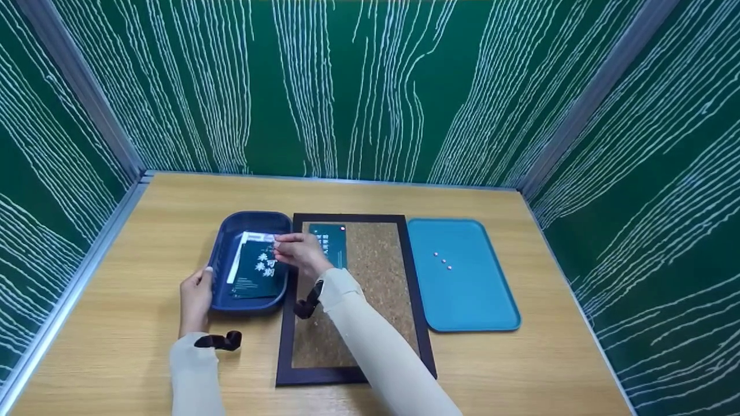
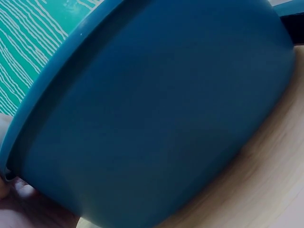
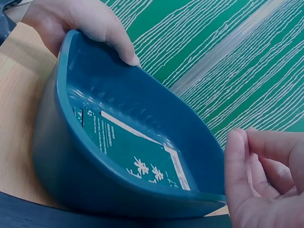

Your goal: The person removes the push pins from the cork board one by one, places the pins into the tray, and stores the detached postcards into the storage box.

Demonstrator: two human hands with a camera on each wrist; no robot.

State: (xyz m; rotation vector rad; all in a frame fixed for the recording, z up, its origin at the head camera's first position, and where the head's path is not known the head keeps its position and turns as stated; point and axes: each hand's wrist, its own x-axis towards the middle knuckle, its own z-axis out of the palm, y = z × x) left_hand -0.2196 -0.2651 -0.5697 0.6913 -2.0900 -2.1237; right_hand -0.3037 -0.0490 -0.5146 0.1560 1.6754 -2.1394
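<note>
My left hand grips the left rim of a deep dark blue basin, thumb over the edge. Inside lie several dark green cards with white characters, overlapping, a white edge showing beneath. Over the basin's right side hovers my right hand, its fingertips overlapping the cards' upper right corner in the head view. The right wrist view shows its thumb and forefinger tips close together above the rim, nothing visible between them. Right of the basin, a green card lies on a dark-framed cork board, partly hidden by that hand.
A small pale pin sits at the card's upper right corner on the board. Right of the board, a flat blue tray bears three small pins. Green walls with white lines enclose the wooden table.
</note>
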